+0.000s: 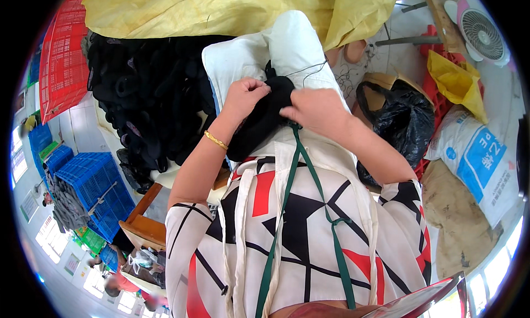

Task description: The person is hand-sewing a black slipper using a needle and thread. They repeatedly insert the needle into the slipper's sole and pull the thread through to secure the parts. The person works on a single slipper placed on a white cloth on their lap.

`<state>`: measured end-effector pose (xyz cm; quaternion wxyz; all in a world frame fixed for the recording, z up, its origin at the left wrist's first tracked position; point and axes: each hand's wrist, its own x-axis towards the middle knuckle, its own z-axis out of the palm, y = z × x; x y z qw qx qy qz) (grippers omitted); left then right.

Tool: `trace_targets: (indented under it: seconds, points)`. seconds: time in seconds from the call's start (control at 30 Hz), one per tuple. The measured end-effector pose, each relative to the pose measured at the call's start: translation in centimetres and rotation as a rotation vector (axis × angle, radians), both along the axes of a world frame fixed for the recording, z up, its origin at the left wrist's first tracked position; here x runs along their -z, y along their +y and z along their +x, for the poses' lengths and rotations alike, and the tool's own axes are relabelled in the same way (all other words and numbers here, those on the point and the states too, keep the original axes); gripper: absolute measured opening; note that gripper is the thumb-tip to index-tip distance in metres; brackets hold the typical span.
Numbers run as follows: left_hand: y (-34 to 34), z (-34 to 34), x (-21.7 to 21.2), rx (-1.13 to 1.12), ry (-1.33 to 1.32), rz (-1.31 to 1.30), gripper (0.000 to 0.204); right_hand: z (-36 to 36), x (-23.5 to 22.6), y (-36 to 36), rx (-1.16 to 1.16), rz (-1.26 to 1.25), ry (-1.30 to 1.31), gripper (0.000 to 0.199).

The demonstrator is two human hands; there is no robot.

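Setting: cluttered workshop floor is filling the frame, seen from above through a fisheye lens that is bending the edges.
Work surface: a white padded board (287,47) is sitting at upper centre, angled away from the person.
Black fabric piece (265,114): lying on the board at centre frame, draping down toward the person's chest.
Left hand (243,97): fingers are curling closed, pinching the upper left edge of the black fabric piece; a gold bracelet (216,140) is circling the wrist.
Right hand (317,111): resting closed over the fabric's right side, fingers pressing into it, just beside the left hand.
Thread (312,68): a thin dark strand is looping above the right hand.
Left of frame: a heap of black items (143,97) is piling beside the board, with a red crate (61,58) and blue crates (94,185) farther left.
Top: a yellow sack (221,9) is spreading across.
Right of frame: a black plastic bag (403,119) and a white fan (480,31) are sitting well apart from the hands.
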<state>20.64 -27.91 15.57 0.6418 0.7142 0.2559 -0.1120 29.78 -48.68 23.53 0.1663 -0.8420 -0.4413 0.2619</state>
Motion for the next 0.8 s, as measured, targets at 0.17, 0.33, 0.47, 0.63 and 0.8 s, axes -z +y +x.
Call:
trace_targets:
  seconds: [0.17,0.33,0.47,0.63,0.8]
  points:
    - [-0.2,0.5,-1.1,-0.058,0.098,-0.179,0.017,-1.7,2.0,-0.1,-0.173,-0.236,0.172,0.036]
    - [0.1,0.4,-1.3,-0.081,0.114,-0.22,0.016,-0.8,1.7,-3.1,-0.076,-0.07,0.316,0.02]
    - [0.1,0.3,-1.1,-0.097,0.12,-0.244,0.014,1.3,-1.3,-3.5,0.011,-0.031,0.488,0.019]
    - [0.0,0.6,-1.5,-0.092,0.123,-0.256,0.013,0.7,-0.8,-1.1,0.138,0.128,0.241,0.029]
    - [0.1,0.3,-1.1,-0.107,0.124,-0.287,0.014,0.5,0.3,1.0,0.101,0.052,0.004,0.032]
